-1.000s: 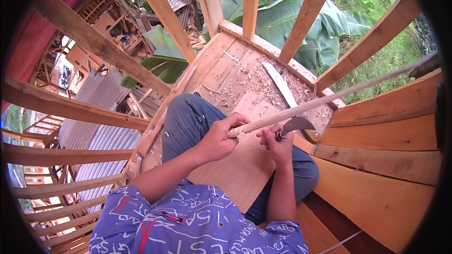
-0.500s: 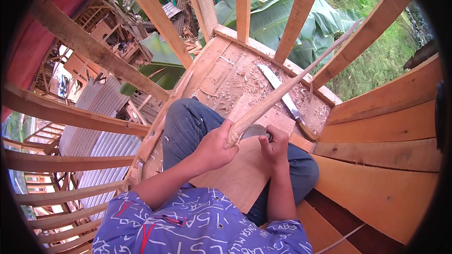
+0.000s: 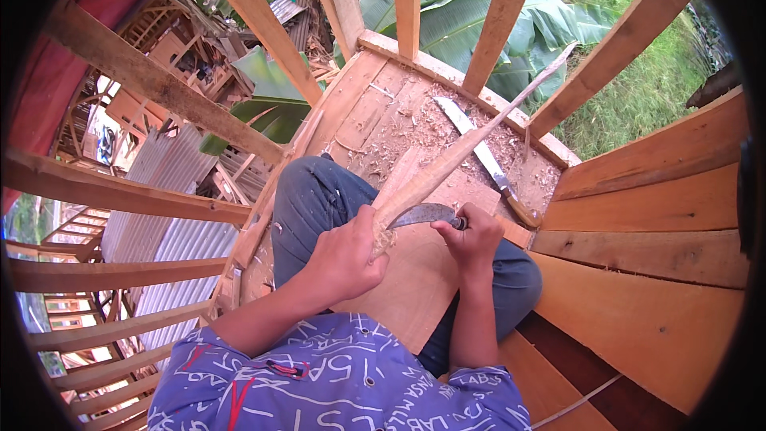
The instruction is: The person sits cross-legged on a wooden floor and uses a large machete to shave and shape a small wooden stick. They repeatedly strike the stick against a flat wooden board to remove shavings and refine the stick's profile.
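My left hand (image 3: 345, 252) grips the thick lower end of a long tapered wooden stick (image 3: 471, 144) that points up and to the right toward the railing. My right hand (image 3: 472, 238) holds the handle of a curved-bladed knife (image 3: 423, 214); its blade lies against the stick just above my left hand. Pale frayed shavings hang at the cut. Both hands sit over my knees in blue-grey trousers, above an orange wooden board (image 3: 415, 287).
A second long knife (image 3: 483, 158) lies on the shaving-strewn wooden platform (image 3: 375, 104) ahead. Slanted timber rails (image 3: 263, 24) ring the platform. Orange planks (image 3: 662, 247) form a wall on the right. Corrugated metal roofing (image 3: 159, 215) and banana leaves lie below and beyond.
The stick has swung from nearly level to pointing steeply up and right. The knife blade moved from the right side in against the stick near my left hand.
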Demonstrator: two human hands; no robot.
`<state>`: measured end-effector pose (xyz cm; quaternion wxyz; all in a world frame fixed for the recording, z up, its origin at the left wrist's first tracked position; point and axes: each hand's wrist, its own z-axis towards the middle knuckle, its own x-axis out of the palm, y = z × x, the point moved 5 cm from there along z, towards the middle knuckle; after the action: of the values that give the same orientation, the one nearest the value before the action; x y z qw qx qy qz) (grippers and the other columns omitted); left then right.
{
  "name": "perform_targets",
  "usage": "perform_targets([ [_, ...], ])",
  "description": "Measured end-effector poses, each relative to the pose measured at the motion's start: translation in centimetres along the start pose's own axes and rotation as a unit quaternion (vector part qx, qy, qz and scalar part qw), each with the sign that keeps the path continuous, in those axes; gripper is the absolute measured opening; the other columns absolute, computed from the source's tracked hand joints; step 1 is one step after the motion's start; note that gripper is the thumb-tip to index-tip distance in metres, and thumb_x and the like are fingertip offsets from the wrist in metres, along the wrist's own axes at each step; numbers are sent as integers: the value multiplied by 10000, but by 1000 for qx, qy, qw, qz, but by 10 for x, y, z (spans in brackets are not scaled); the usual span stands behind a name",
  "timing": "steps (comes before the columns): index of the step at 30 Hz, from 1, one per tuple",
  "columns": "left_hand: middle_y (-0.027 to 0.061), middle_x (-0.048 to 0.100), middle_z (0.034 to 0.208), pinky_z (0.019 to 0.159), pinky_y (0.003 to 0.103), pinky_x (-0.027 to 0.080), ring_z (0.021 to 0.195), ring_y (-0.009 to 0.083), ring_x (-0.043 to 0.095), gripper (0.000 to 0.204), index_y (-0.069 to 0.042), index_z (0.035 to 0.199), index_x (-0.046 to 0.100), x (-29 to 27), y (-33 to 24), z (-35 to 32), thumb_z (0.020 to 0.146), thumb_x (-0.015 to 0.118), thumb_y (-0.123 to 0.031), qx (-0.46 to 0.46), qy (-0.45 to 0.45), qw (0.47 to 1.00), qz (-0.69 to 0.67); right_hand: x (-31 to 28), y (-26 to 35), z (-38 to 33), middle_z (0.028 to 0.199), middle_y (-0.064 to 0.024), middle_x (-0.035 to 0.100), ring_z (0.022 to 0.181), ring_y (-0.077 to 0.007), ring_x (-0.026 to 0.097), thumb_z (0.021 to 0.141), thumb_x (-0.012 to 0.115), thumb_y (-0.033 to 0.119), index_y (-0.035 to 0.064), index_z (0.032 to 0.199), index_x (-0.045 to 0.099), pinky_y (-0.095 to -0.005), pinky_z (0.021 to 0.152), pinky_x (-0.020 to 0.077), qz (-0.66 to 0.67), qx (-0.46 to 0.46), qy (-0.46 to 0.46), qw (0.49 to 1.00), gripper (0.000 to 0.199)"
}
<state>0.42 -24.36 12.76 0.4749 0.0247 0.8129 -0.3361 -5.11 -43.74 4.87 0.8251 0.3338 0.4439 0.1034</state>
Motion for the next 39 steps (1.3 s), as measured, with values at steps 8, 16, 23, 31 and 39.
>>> perform_targets([
  [8, 301, 595, 868, 766, 526, 452, 856, 468, 588, 449, 74, 1100, 379, 6, 14, -1, 759, 554, -159, -24, 38, 996, -78, 2, 2, -1, 480, -101, 476, 442, -295, 514, 647, 631, 753, 34, 575, 512, -360, 428, 381, -37, -2, -22, 999, 732],
  [16, 209, 575, 774, 698, 403, 437, 779, 325, 605, 334, 30, 1043, 465, 17, 49, -4, 759, 601, -81, -25, -9, 971, -238, -17, -46, 15, 499, -178, 475, 470, -355, 492, 781, 713, 404, -24, 605, 554, -396, 479, 370, 56, 187, 4, 981, 490],
  [23, 317, 574, 817, 720, 487, 448, 826, 473, 582, 509, 109, 1165, 394, 20, 22, 1, 768, 571, -156, -15, 49, 979, -197, 19, 27, -1, 541, -170, 543, 532, -354, 576, 769, 689, 267, 48, 587, 594, -431, 502, 429, -15, 61, 100, 993, 301],
  [31, 313, 582, 849, 769, 448, 457, 855, 439, 600, 498, 112, 1153, 434, 30, 17, -14, 755, 593, -142, 1, 68, 971, -231, -13, -46, 12, 625, -213, 593, 586, -389, 593, 713, 650, 178, -18, 689, 627, -440, 555, 458, -48, 216, -21, 975, 198],
  [39, 5, 510, 797, 519, 234, 381, 623, 62, 455, 249, -41, 1019, 487, 23, 26, -3, 813, 593, -131, -38, 80, 924, -371, 17, 17, -5, 575, -198, 566, 554, -390, 578, 815, 613, 225, 9, 649, 623, -459, 544, 445, -1, 111, 99, 989, 272],
])
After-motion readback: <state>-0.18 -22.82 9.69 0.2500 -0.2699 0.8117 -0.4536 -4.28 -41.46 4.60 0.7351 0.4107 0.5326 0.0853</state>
